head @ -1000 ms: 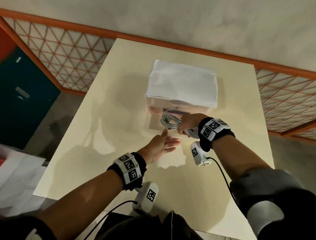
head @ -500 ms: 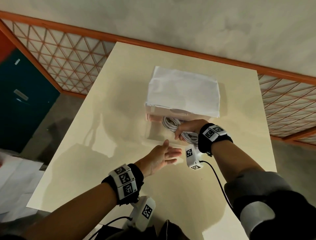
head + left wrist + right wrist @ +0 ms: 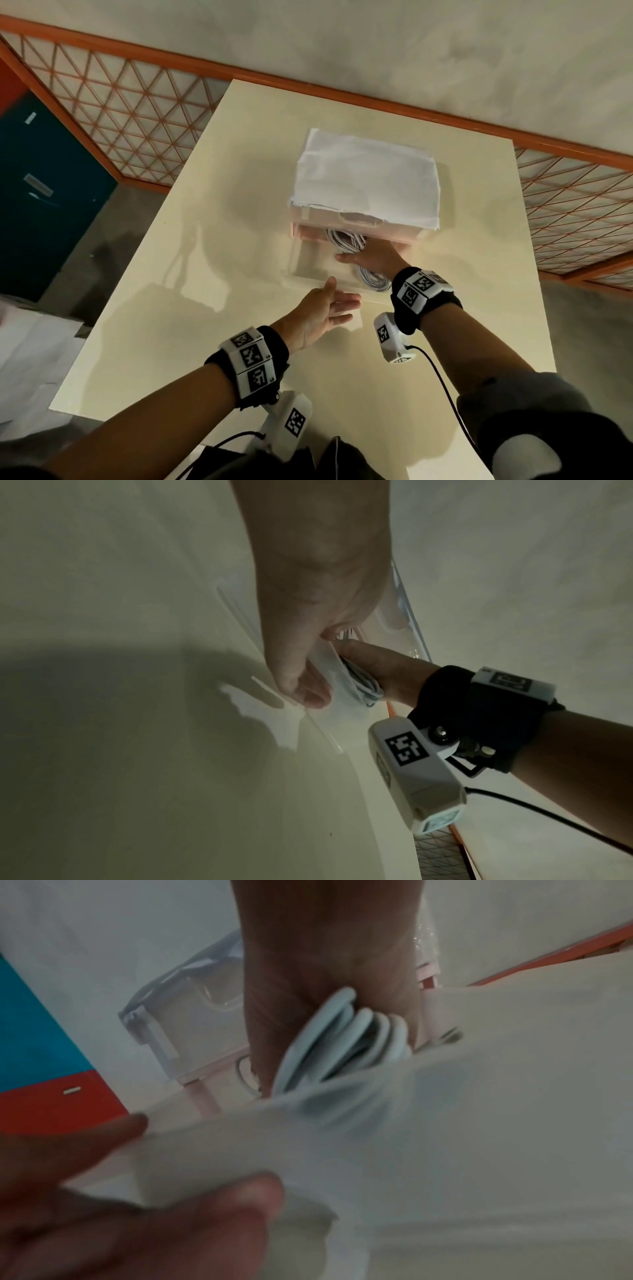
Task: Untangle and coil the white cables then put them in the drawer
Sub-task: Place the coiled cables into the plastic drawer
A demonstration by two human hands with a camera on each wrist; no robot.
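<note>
I am counting one coil of white cables, one clear pulled-out drawer, one small drawer unit with a white cloth draped over its top, and one cream table that all of it is standing on. Both of my hands are showing, each wrist wearing one black band with printed markers.

My right hand is reaching into the drawer from the near right and is grasping the coil: in the right wrist view the looped strands are running through my curled fingers. The coil is lying under and on both sides of this hand, one end of the loops poking out on the far side, just below the unit's front, the other end showing on the near side beside my wrist. I cannot tell whether the coil is resting on the drawer floor.

My left hand is staying relaxed, fingers straight and together, grasping nothing, at the drawer's near front edge; its fingertips are touching the clear front wall. The coil is lying just to the far right of this hand, behind that wall.
</note>
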